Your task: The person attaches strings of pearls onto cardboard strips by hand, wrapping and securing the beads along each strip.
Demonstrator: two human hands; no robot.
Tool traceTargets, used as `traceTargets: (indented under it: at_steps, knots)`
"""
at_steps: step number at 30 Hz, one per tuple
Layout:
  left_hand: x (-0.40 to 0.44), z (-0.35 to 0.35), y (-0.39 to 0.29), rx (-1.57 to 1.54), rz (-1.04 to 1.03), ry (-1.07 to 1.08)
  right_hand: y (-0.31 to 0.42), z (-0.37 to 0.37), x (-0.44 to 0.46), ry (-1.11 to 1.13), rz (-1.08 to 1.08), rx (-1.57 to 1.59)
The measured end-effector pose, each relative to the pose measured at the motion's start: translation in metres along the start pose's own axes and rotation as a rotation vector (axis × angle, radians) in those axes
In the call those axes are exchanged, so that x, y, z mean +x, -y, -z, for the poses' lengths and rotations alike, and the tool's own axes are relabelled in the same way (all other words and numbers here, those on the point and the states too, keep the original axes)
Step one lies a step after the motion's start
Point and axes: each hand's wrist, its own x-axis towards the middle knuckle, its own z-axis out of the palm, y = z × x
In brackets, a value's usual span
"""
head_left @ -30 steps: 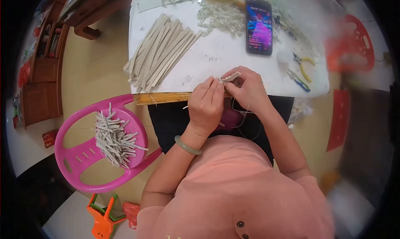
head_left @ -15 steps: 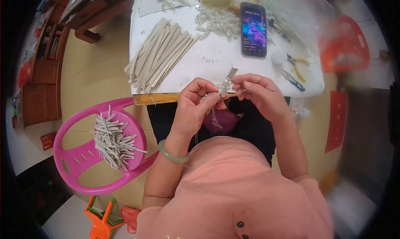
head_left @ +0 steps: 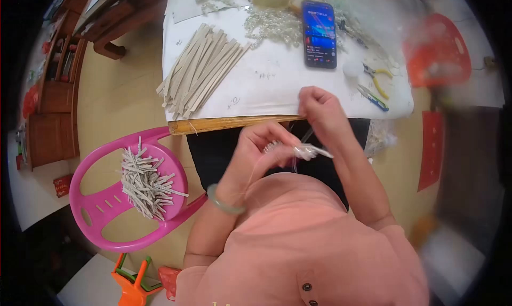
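Observation:
My left hand (head_left: 262,149), in front of my lap, pinches a pale cardboard strip with clear beads (head_left: 305,153) wrapped around it. The strip's bare end points right, and more beads show by the fingers. Fine thread hangs beneath it. My right hand (head_left: 322,109) is closed beside the table's front edge, above and right of the strip. A faint line runs near its fingers, but I cannot make out what they grip. On the table (head_left: 277,100) lies a pile of long grey cardboard strips (head_left: 202,68), left of my hands.
A phone (head_left: 319,35) lies beside a heap of clear beads (head_left: 274,26). Yellow-handled pliers (head_left: 380,79) and small snips (head_left: 373,98) rest at the right. A pink chair (head_left: 93,196) on the left holds many short wrapped strips (head_left: 146,183). A red chair (head_left: 437,50) stands right.
My left hand has lowered and turned the beaded strip from pointing up to pointing right. My right hand has moved away from the strip, and its fingers have closed.

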Motion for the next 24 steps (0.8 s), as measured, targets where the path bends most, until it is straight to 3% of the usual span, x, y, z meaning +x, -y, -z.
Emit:
traceTargets:
  at_steps: [4, 6, 7, 9, 16, 24]
  knots:
    - [0.007, 0.001, 0.0, 0.038, -0.025, -0.144, 0.018, 0.001, -0.009, 0.039, 0.044, 0.214]
    - [0.01, 0.005, 0.001, 0.034, -0.108, -0.269, 0.025, -0.005, -0.024, -0.036, -0.136, 0.163]
    - [0.01, 0.006, 0.004, 0.031, -0.103, -0.271, 0.02, -0.005, -0.028, -0.04, -0.141, 0.163]
    - [0.011, 0.006, 0.009, 0.204, -0.165, -0.244, 0.01, -0.006, -0.032, 0.161, -0.223, 0.172]
    - [0.008, 0.001, 0.01, 0.297, -0.163, -0.223, 0.009, -0.016, -0.034, 0.158, -0.169, 0.327]
    - [0.001, 0.0, 0.019, 0.293, -0.102, -0.228, -0.004, -0.013, -0.043, 0.077, -0.119, 0.212]
